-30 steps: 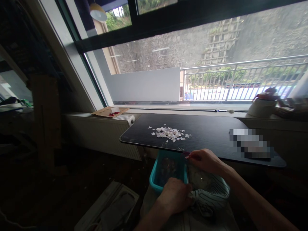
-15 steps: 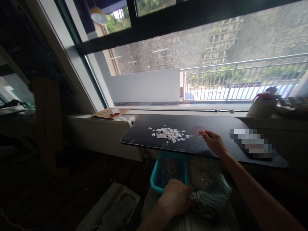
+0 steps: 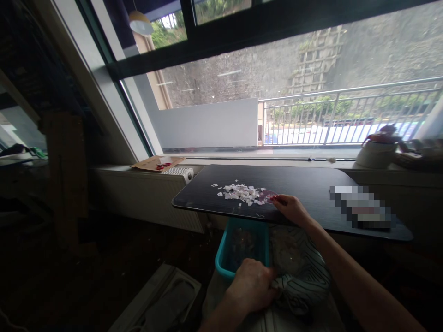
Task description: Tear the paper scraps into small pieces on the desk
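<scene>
My right hand point(image 3: 292, 208) rests on the black tabletop point(image 3: 304, 184) and pinches a thin, clear pinkish disc point(image 3: 266, 196) laid against the right edge of a pile of white paper scraps point(image 3: 242, 192). My left hand point(image 3: 252, 286) is down low in front, fingers closed on the edge of a striped plastic bag point(image 3: 301, 272) that sits beside a teal bin point(image 3: 238, 249) under the table's near edge.
A blurred-out object point(image 3: 362, 207) lies on the table's right side. A white pot point(image 3: 377, 152) stands on the sill at the right; a brown envelope point(image 3: 157, 162) lies on the sill at the left above a radiator. A flat pale case point(image 3: 162, 299) lies on the floor.
My right hand rose from the bin's edge to the table with the pinkish disc, then slid left and brought it against the scrap pile. My left hand stayed on the bag.
</scene>
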`<action>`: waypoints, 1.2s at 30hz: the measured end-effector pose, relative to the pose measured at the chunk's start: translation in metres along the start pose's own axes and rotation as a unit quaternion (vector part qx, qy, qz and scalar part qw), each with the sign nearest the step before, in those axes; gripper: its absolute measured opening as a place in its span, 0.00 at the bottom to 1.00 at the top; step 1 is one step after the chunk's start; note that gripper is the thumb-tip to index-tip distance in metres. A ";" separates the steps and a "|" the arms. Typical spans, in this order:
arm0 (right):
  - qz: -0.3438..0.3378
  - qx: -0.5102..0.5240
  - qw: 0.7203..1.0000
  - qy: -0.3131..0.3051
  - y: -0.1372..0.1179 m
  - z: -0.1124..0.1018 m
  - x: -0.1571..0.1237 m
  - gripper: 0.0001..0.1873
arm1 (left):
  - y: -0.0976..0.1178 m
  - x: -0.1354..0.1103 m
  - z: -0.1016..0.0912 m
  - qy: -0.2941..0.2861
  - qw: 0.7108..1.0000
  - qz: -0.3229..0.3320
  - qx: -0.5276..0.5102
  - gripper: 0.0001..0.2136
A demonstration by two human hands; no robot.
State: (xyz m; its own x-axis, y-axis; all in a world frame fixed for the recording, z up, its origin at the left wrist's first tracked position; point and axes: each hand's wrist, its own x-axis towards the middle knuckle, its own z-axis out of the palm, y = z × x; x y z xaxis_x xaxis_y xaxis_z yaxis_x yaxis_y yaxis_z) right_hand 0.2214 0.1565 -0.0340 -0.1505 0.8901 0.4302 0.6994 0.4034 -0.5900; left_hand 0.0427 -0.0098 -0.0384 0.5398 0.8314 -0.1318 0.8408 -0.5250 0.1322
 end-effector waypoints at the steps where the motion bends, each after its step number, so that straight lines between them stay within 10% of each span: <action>1: -0.007 0.008 1.000 -0.001 -0.001 0.002 0.001 0.19 | 0.000 0.000 -0.001 -0.001 1.000 0.001 -0.001 0.11; 36: 0.036 0.132 0.990 0.020 -0.006 -0.002 -0.016 0.14 | 0.000 0.000 0.000 -0.010 1.000 -0.005 -0.013 0.13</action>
State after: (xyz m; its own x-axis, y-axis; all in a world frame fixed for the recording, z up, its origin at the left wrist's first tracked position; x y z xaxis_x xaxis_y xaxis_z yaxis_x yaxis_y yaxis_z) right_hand 0.2213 0.1394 -0.0360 -0.0754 0.9116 0.4041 0.5002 0.3852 -0.7755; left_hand 0.0426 -0.0096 -0.0382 0.5315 0.8331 -0.1529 0.8454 -0.5106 0.1567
